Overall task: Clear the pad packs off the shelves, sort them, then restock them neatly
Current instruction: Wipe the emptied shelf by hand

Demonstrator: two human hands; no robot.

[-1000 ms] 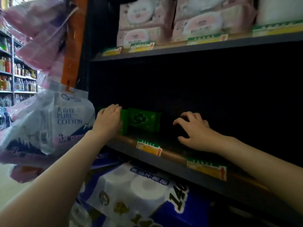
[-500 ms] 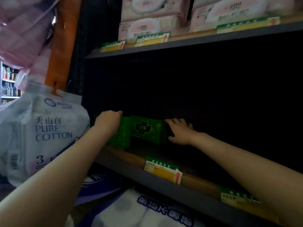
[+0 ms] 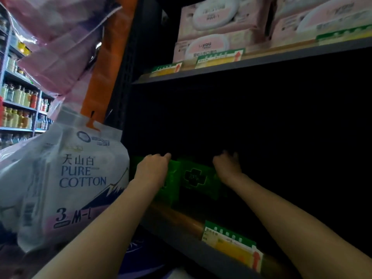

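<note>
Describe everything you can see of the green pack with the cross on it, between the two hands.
The green pack is a soft, glossy plastic-wrapped packet with a dark cross-shaped emblem on its front. It stands upright on the dark shelf, set back from the edge, face toward the camera. Another green pack sits close against its left side, under the left hand. The right hand is at its upper right corner, fingers reaching behind; actual contact is too dark to confirm.
</note>
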